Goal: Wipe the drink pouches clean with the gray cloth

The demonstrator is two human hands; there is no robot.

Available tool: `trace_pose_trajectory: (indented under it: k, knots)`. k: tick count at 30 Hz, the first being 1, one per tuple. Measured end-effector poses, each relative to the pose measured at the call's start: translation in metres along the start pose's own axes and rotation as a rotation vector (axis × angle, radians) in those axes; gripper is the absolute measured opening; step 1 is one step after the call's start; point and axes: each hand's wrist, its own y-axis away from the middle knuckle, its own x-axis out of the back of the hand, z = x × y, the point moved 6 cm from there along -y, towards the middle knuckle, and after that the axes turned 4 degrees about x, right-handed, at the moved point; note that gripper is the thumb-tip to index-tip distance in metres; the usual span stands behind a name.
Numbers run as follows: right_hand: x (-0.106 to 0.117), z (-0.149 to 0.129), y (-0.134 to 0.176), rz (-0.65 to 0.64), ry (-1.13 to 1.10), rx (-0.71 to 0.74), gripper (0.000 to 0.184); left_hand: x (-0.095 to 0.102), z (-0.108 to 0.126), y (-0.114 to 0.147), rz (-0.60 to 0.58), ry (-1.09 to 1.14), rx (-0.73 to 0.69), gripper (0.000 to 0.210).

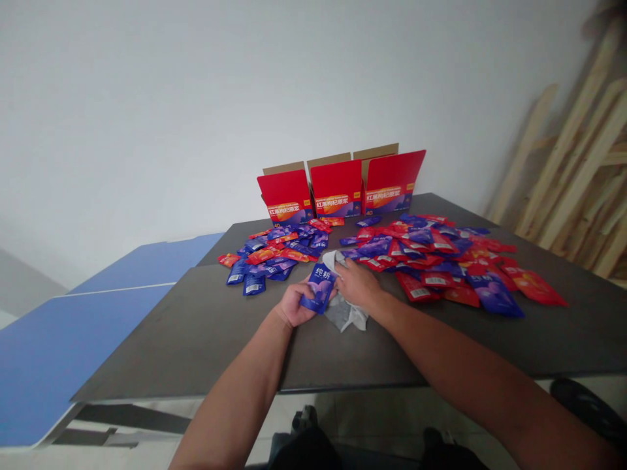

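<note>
My left hand (pixel 295 305) is closed on a purple-blue pouch (pixel 321 287) with white lettering, its printed face turned up. Beside it, my right hand (pixel 356 282) grips a grey cloth (pixel 345 312), which touches the pouch's right edge and hangs down toward the table. Part of the cloth is hidden under the right hand. To the left lies a smaller pile of red and blue pouches (pixel 274 251). A larger heap of red and blue pouches (pixel 435 251) spreads out to the right of my right hand.
Three open red cartons (pixel 337 186) stand in a row at the back of the dark table (pixel 235 352). A blue table with a white line (pixel 122 307) adjoins on the left. Wooden slats (pixel 573 156) lean at the right against the wall.
</note>
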Motion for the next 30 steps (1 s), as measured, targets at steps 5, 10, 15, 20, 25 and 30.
trace_pose_trajectory:
  k: [5,10,15,20,25,30]
  knots:
    - [-0.008,0.015,-0.006,-0.004,-0.1,-0.087,0.039,-0.003,0.001,0.001,-0.048,-0.027,0.016,0.081]
    - [-0.007,0.016,-0.006,0.08,-0.138,-0.031,0.041,0.003,0.015,0.0,0.002,-0.017,-0.108,0.071]
    - [-0.009,-0.021,0.008,-0.013,-0.106,0.454,0.037,0.022,0.029,-0.002,0.2,0.002,-0.293,0.061]
    - [-0.008,-0.031,0.013,-0.083,-0.056,0.499,0.033,0.022,0.03,-0.002,0.223,-0.005,-0.306,0.063]
    - [-0.004,-0.012,0.004,-0.056,-0.035,0.263,0.038,0.011,0.024,-0.001,0.147,-0.031,-0.24,0.064]
    - [-0.003,0.003,0.0,-0.01,-0.04,0.115,0.047,0.006,0.02,0.0,0.079,-0.064,-0.172,0.064]
